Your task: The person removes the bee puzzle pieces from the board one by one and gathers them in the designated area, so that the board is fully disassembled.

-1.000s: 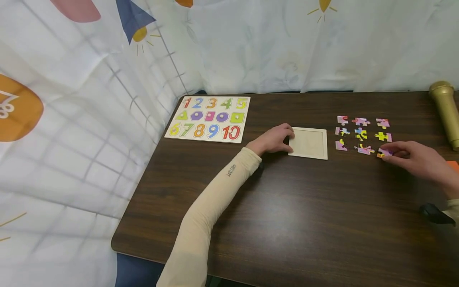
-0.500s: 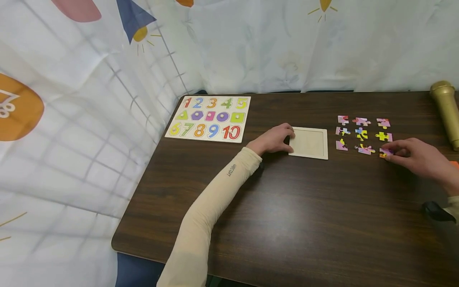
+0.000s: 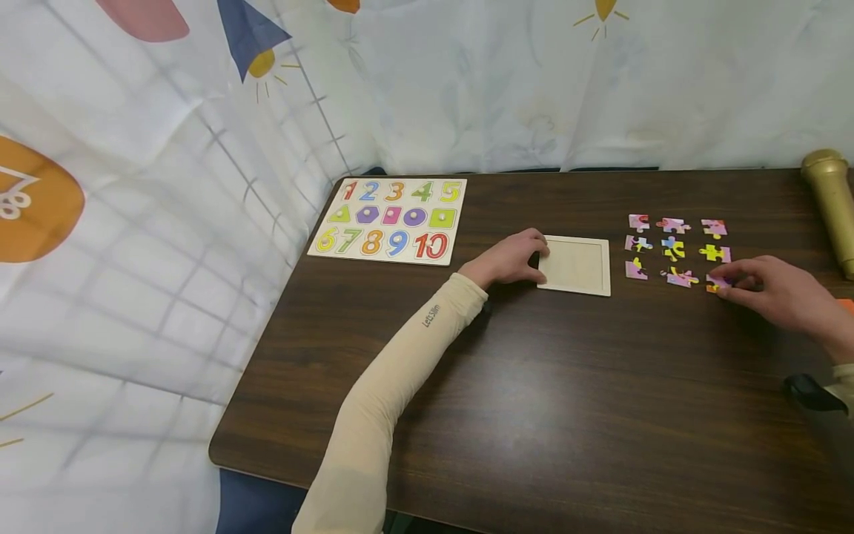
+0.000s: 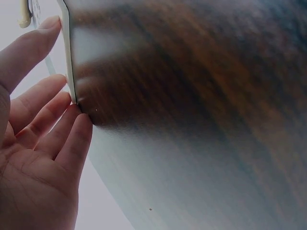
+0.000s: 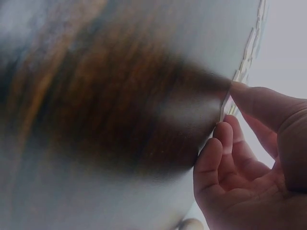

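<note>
A square, pale wooden puzzle tray (image 3: pixel 574 265) lies flat on the table with a bare, recessed middle. My left hand (image 3: pixel 510 258) holds it at the left side, thumb at the near corner and fingers toward the far one. In the left wrist view the fingertips meet the tray's thin edge (image 4: pixel 70 62). Farther right, pink and yellow jigsaw pieces (image 3: pixel 673 248) lie spaced out in three rows. My right hand (image 3: pixel 777 291) pinches the near-right jigsaw piece (image 3: pixel 716 285) between thumb and fingers, partly covering it. Its thin edge (image 5: pixel 223 108) shows in the right wrist view.
A number-and-shape peg board (image 3: pixel 390 221) lies at the table's far left. A gold toy microphone (image 3: pixel 829 211) rests by the far right corner. Something orange (image 3: pixel 846 305) shows partly behind the right wrist. Patterned white curtains (image 3: pixel 467 89) hang along the back and left.
My right hand has shifted slightly to the right with the near-right jigsaw piece, which now sits straighter in its row. The left hand and the tray have stayed put.
</note>
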The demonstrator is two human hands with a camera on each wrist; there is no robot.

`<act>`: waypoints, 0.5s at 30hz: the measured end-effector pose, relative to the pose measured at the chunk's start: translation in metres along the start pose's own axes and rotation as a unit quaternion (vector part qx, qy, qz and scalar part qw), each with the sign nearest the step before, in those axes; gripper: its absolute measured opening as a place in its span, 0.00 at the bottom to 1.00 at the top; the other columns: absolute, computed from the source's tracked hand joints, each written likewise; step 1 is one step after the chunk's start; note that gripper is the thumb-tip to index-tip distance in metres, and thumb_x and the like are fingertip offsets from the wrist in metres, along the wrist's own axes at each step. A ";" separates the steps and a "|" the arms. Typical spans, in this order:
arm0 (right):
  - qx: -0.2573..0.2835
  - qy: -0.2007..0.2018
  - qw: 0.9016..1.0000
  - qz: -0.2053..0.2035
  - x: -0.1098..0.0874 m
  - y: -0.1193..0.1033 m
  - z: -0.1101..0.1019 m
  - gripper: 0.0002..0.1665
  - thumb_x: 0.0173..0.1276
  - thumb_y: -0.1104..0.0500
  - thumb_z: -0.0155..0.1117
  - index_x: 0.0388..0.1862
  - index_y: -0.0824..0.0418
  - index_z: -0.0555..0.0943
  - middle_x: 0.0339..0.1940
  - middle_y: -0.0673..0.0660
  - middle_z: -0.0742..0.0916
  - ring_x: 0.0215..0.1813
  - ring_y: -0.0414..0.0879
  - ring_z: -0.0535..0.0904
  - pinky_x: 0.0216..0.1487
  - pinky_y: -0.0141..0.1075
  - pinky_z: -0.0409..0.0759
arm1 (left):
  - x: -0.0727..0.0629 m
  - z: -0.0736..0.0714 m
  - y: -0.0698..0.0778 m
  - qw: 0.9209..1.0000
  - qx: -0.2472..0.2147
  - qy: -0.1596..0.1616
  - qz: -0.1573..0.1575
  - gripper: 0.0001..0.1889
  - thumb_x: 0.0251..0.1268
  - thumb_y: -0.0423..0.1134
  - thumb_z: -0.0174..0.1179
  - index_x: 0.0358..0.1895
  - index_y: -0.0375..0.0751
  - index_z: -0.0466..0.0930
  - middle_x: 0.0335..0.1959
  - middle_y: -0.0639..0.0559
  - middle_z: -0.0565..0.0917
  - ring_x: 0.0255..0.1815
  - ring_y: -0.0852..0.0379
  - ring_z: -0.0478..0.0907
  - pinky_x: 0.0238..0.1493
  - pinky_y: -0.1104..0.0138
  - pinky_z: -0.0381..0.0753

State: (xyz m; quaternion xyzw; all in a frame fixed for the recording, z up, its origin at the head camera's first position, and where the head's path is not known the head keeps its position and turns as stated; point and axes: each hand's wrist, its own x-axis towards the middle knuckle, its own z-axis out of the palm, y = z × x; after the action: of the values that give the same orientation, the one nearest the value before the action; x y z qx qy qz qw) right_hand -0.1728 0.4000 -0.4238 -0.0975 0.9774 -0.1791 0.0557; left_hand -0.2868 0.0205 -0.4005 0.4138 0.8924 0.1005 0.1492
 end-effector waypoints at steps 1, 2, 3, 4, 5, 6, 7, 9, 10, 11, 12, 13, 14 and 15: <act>0.001 -0.001 1.000 0.000 0.000 0.000 0.000 0.19 0.72 0.59 0.62 0.53 0.74 0.79 0.42 0.69 0.84 0.38 0.58 0.79 0.36 0.50 0.73 | 0.000 0.000 0.000 1.000 0.000 0.000 0.001 0.26 0.63 0.48 0.67 0.61 0.38 0.76 0.65 0.45 0.69 0.64 0.55 0.67 0.65 0.71 0.62; 0.001 -0.002 1.000 0.000 0.000 0.000 0.000 0.19 0.72 0.59 0.61 0.53 0.74 0.79 0.42 0.69 0.84 0.38 0.58 0.79 0.36 0.49 0.73 | 0.000 0.000 0.000 1.000 0.000 0.000 0.001 0.26 0.63 0.48 0.67 0.61 0.38 0.76 0.65 0.45 0.69 0.64 0.55 0.67 0.65 0.71 0.62; 0.003 -0.003 1.000 0.001 0.000 0.000 0.000 0.19 0.71 0.60 0.62 0.53 0.74 0.79 0.43 0.70 0.83 0.39 0.59 0.79 0.36 0.50 0.73 | 0.000 0.000 -0.001 1.000 -0.001 0.000 0.002 0.26 0.63 0.48 0.67 0.61 0.38 0.76 0.65 0.45 0.69 0.65 0.55 0.67 0.65 0.71 0.62; 0.005 -0.004 1.000 0.004 0.000 0.000 0.000 0.19 0.71 0.60 0.62 0.53 0.74 0.79 0.44 0.71 0.83 0.39 0.59 0.79 0.36 0.49 0.73 | 0.000 0.001 -0.001 1.000 -0.001 0.000 0.003 0.26 0.63 0.48 0.67 0.61 0.38 0.76 0.65 0.45 0.69 0.65 0.55 0.67 0.65 0.71 0.62; 0.008 -0.003 1.000 0.008 0.000 0.000 0.000 0.19 0.71 0.60 0.62 0.53 0.74 0.79 0.44 0.72 0.83 0.39 0.60 0.78 0.35 0.49 0.72 | 0.000 0.001 -0.001 1.000 -0.002 0.001 0.004 0.26 0.63 0.47 0.67 0.61 0.38 0.76 0.65 0.45 0.69 0.65 0.55 0.67 0.65 0.71 0.63; 0.013 -0.001 1.000 0.012 0.001 0.000 0.000 0.19 0.71 0.59 0.62 0.52 0.74 0.79 0.45 0.73 0.82 0.40 0.61 0.78 0.35 0.49 0.72 | 0.000 0.001 -0.001 1.000 -0.003 0.001 0.004 0.26 0.63 0.47 0.67 0.60 0.38 0.76 0.65 0.45 0.69 0.65 0.55 0.67 0.65 0.71 0.62; 0.019 0.003 1.000 0.019 0.001 -0.001 0.000 0.20 0.71 0.59 0.62 0.52 0.74 0.78 0.45 0.73 0.82 0.40 0.62 0.78 0.35 0.48 0.72 | 0.000 0.001 -0.002 1.000 -0.006 0.001 0.005 0.26 0.63 0.47 0.67 0.60 0.38 0.76 0.65 0.45 0.69 0.65 0.54 0.67 0.65 0.71 0.62; 0.037 0.013 0.999 0.032 0.003 -0.003 -0.002 0.22 0.72 0.57 0.61 0.53 0.75 0.77 0.47 0.76 0.81 0.42 0.66 0.78 0.35 0.49 0.73 | 0.000 0.001 -0.004 1.000 -0.014 0.004 0.003 0.26 0.63 0.47 0.67 0.61 0.39 0.76 0.64 0.45 0.70 0.65 0.55 0.67 0.65 0.71 0.62; 0.046 0.021 0.998 0.039 0.004 -0.006 -0.003 0.23 0.72 0.55 0.61 0.54 0.74 0.77 0.46 0.76 0.81 0.43 0.66 0.77 0.34 0.48 0.73 | 0.000 0.000 -0.005 1.000 -0.020 0.008 0.002 0.25 0.63 0.47 0.67 0.61 0.39 0.76 0.64 0.45 0.70 0.65 0.55 0.67 0.65 0.71 0.62; 0.055 0.029 0.997 0.046 0.005 -0.009 -0.005 0.25 0.73 0.53 0.60 0.55 0.74 0.76 0.46 0.76 0.81 0.44 0.66 0.77 0.35 0.49 0.73 | 0.000 -0.001 -0.006 1.000 -0.028 0.013 0.000 0.25 0.64 0.46 0.66 0.61 0.39 0.76 0.64 0.46 0.70 0.64 0.55 0.68 0.65 0.71 0.63; 0.068 0.034 0.996 0.053 0.006 -0.013 -0.007 0.27 0.73 0.51 0.59 0.57 0.73 0.75 0.48 0.77 0.80 0.46 0.67 0.76 0.36 0.51 0.73 | 0.000 -0.002 -0.008 0.999 -0.037 0.020 -0.003 0.24 0.65 0.46 0.66 0.61 0.40 0.76 0.63 0.46 0.71 0.63 0.55 0.69 0.64 0.71 0.64; 0.084 0.038 0.994 0.060 0.007 -0.017 -0.009 0.28 0.74 0.49 0.57 0.59 0.72 0.73 0.50 0.77 0.79 0.48 0.67 0.75 0.38 0.52 0.73 | 0.000 -0.005 -0.010 0.998 -0.047 0.030 -0.008 0.24 0.65 0.46 0.65 0.61 0.40 0.77 0.63 0.46 0.72 0.63 0.55 0.70 0.63 0.71 0.65; 0.101 0.041 0.992 0.066 0.009 -0.023 -0.011 0.30 0.74 0.47 0.56 0.61 0.70 0.72 0.53 0.77 0.78 0.50 0.67 0.74 0.40 0.54 0.71 | 0.000 -0.007 -0.012 0.997 -0.058 0.041 -0.014 0.23 0.66 0.46 0.64 0.62 0.40 0.77 0.62 0.47 0.73 0.62 0.55 0.70 0.62 0.71 0.65; 0.113 0.047 0.989 0.077 0.012 -0.028 -0.013 0.32 0.75 0.44 0.54 0.63 0.68 0.71 0.55 0.75 0.77 0.51 0.66 0.72 0.40 0.52 0.71 | 0.000 -0.011 -0.015 0.996 -0.068 0.054 -0.022 0.23 0.68 0.46 0.63 0.62 0.40 0.77 0.61 0.47 0.73 0.61 0.56 0.71 0.61 0.71 0.66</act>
State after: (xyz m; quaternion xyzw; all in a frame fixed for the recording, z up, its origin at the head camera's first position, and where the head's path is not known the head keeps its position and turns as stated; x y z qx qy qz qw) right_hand -0.1816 0.3759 -0.4023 -0.0063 0.9570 -0.2880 0.0343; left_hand -0.3011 0.0109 -0.3948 0.3769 0.8991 0.1803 0.1306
